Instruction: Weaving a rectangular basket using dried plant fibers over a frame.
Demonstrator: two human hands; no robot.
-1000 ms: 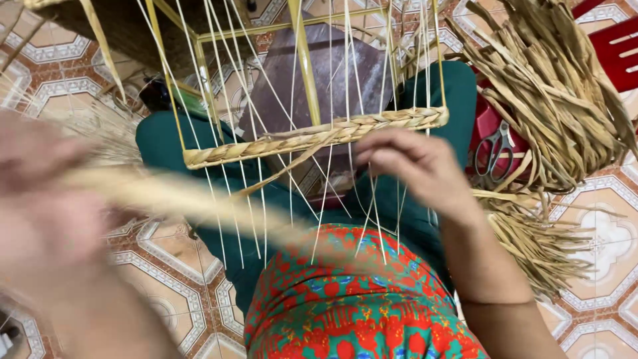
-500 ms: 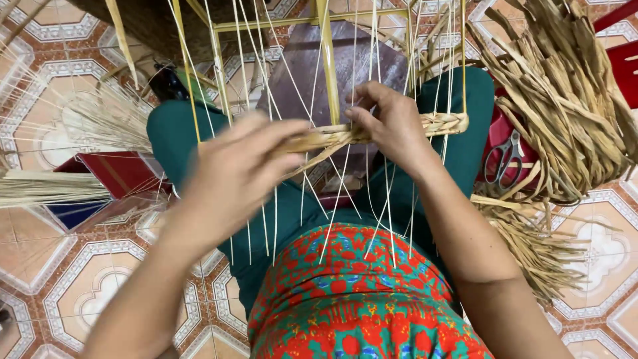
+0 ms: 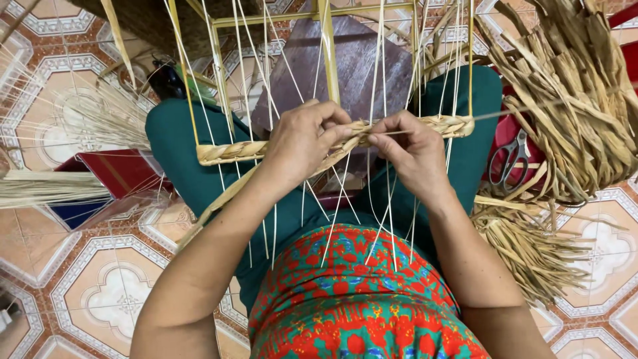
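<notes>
Left grip: the left hand [image 3: 302, 143] is curled shut over the woven straw braid [image 3: 232, 151], fingers wrapped across its middle stretch and pressing it against the frame.
Right grip: the right hand [image 3: 412, 149] pinches narrow, thumb and forefinger closed on a thin straw strand [image 3: 399, 132] just beside the braid's right part; the two hands almost touch.
Braid: it runs level across the lower bar of the yellow frame [image 3: 327, 53], from the left upright to the right one, above the person's lap.
Warp strands: many pale thin strands [image 3: 272, 219] hang down from the frame past the braid, spreading over the green trousers [image 3: 179, 146] and the red patterned top [image 3: 359, 306].
Board: a dark purple board [image 3: 352, 66] lies behind the frame, between the knees.
Right side: a heap of dry flat straw [image 3: 571, 113] sits on the floor, with scissors [image 3: 508, 159] on a red surface just beside it.
Left side: bundles of fine pale straw [image 3: 40, 186] lie on the tiled floor [image 3: 100, 292], near a red and blue flat thing [image 3: 113, 176].
</notes>
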